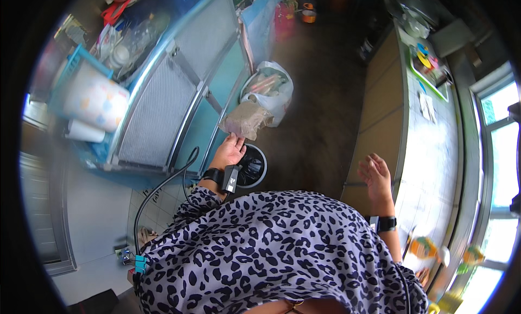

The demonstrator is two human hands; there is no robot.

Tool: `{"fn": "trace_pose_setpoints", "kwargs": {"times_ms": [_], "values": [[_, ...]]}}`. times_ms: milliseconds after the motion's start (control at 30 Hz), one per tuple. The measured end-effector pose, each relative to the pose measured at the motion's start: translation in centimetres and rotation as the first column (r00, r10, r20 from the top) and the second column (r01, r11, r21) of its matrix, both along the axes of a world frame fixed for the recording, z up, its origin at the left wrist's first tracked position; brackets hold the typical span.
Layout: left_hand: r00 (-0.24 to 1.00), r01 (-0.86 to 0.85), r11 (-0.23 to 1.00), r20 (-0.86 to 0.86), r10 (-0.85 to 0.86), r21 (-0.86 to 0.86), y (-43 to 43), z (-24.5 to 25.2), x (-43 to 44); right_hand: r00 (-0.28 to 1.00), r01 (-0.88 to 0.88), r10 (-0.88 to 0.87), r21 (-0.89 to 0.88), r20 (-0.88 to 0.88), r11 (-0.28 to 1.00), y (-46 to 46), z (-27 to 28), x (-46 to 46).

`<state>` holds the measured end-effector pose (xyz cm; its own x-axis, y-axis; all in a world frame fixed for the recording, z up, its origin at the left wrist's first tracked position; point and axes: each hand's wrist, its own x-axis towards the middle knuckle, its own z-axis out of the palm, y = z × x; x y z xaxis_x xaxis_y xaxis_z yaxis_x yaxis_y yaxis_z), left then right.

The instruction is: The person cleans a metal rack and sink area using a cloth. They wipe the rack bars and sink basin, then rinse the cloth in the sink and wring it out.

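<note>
My left hand (pixel 230 151) is stretched out beside the cabinet, its fingers at the near edge of a crumpled, brownish translucent plastic bag (pixel 246 120). The fingertips seem to pinch that edge. Just below and to the right of this hand stands a round bin (pixel 263 167) with a black liner. Beyond the crumpled bag, a white plastic bag (pixel 281 90) with mixed contents rests on the floor against the cabinet. My right hand (pixel 375 173) is raised near the edge of the tiled counter, fingers loosely curled and apart, holding nothing.
A blue-framed cabinet (pixel 158 106) with ribbed panels stands at left, a patterned container (pixel 97 98) on top. The white tiled counter (pixel 427 159) runs along the right, carrying a green-edged tray (pixel 427 84) and a cloth (pixel 427 106). Dark floor (pixel 317 110) lies between. A black cable (pixel 142 204) loops at left.
</note>
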<state>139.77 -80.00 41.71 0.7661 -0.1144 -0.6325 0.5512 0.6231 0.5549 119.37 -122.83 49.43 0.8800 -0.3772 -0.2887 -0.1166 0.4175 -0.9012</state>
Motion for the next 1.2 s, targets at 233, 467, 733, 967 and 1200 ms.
{"fn": "trace_pose_setpoints", "kwargs": {"times_ms": [233,467,733,967,1200], "values": [[0.998,0.016,0.999,0.057,-0.019,0.043,-7.7,1.2,11.3,0.926,-0.373,0.376,-0.193,-0.02,0.908,-5.3,2.3,22.9],[0.996,0.059,0.994,0.061,-0.065,0.091,-10.8,-1.8,24.0,0.847,-0.514,0.532,-0.29,-0.02,0.807,-5.8,1.8,40.1],[1.0,-0.006,0.896,0.012,0.001,0.444,-10.8,-5.9,37.1,0.816,-0.577,0.546,-0.21,-0.192,0.789,-7.4,-0.5,56.3],[0.977,-0.096,0.032,0.1,-0.187,0.995,-17.2,-11.5,45.8,0.681,-0.71,0.673,-0.037,-0.288,0.703,-9.1,-8.3,68.7],[0.973,-0.203,-0.136,0.184,-0.138,0.97,-19.3,-21.3,52.3,0.58,-0.777,0.711,-0.007,-0.397,0.63,-8.3,-17.5,74.1]]}}
